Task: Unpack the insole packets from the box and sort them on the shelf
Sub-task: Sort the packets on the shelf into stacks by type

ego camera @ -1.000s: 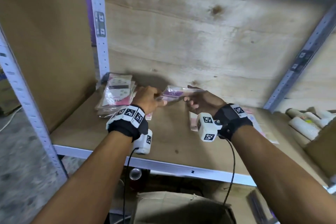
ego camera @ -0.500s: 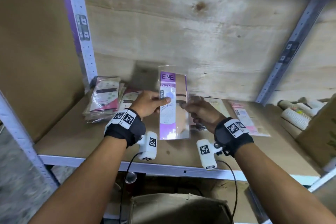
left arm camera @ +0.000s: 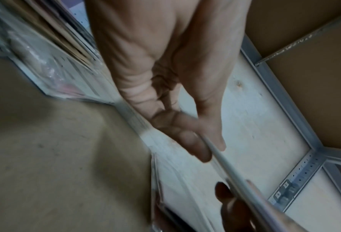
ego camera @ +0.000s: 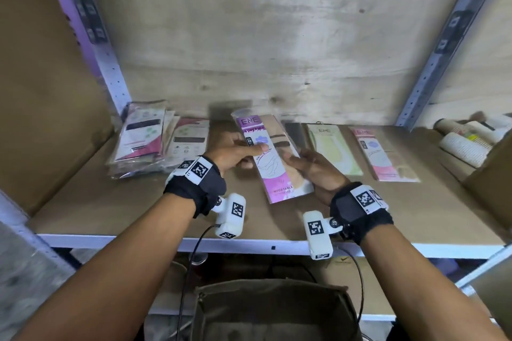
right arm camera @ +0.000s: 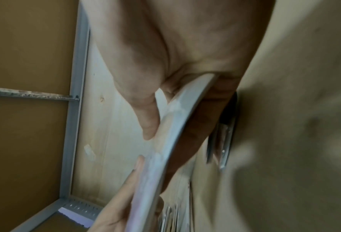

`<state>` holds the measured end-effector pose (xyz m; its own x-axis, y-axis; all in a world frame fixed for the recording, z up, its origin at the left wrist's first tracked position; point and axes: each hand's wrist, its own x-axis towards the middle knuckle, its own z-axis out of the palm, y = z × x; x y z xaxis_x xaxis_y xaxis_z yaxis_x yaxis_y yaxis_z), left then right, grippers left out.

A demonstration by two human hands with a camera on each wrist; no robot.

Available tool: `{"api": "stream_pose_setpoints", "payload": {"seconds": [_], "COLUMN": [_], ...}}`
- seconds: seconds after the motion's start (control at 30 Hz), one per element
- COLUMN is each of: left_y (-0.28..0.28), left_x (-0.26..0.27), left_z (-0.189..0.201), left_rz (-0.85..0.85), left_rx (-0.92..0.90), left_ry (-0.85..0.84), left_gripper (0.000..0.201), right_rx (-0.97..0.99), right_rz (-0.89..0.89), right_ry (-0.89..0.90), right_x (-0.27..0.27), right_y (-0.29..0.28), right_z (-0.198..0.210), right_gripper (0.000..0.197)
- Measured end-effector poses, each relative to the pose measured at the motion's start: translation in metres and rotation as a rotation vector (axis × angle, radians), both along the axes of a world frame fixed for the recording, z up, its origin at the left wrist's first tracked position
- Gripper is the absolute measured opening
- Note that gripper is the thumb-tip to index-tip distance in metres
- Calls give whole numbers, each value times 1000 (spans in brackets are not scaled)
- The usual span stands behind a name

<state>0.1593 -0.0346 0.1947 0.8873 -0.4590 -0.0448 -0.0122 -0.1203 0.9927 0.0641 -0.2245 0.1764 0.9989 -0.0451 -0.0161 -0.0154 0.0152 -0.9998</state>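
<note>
A purple and pink insole packet [ego camera: 273, 163] marked ENE is held face up just above the wooden shelf [ego camera: 138, 202], between both hands. My left hand [ego camera: 235, 151] pinches its left edge, thumb on top. My right hand [ego camera: 310, 165] grips its right edge. The left wrist view shows the packet edge [left arm camera: 225, 163] between thumb and fingers; in the right wrist view the packet [right arm camera: 177, 125] bends under the thumb. A stack of pink packets [ego camera: 141, 138] lies at the left. A green packet [ego camera: 332, 147] and a pink packet [ego camera: 379, 152] lie flat at the right.
An open cardboard box [ego camera: 274, 310] stands below the shelf edge, between my arms. White rolls [ego camera: 468, 144] lie at the far right beside a brown box [ego camera: 493, 171]. Metal uprights [ego camera: 443, 44] frame the bay, with a plywood back wall [ego camera: 263, 36] behind.
The packet, flat and edge-on a second ago, has been turned face up and lowered toward the shelf with its top tilted left. Both hands kept hold of it.
</note>
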Motion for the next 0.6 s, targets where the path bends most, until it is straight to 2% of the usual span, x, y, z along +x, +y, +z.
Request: {"api": "stream_pose_setpoints", "payload": {"seconds": [0.07,0.17,0.3,0.37,0.47,0.6], "left_y": [-5,-10,-6,-2,0,-3], "left_x": [1,8,26,37,48,54], "left_z": [-1,-1,-1,-3,-9,-12], "left_rz": [-38,-15,46,94,118,40], "left_rx": [82,90,-12,-30,55,295], "left_ry": [-18,5,39,52,14,-210], "left_gripper": [34,37,30,33,42,33], "right_rx": [58,69,44,-16,-44,-53], "right_rz": [-1,32,65,94,155,188], "right_ry": [12,30,53,70,105,123], "right_x": [-2,-6,-13,-16,-21,-27], "right_y": [-10,-21,-33,-39,-44,-50], "right_z": [-8,-11,-11,-15,-19,-18], "right_gripper": [36,32,18,25,37,36]}}
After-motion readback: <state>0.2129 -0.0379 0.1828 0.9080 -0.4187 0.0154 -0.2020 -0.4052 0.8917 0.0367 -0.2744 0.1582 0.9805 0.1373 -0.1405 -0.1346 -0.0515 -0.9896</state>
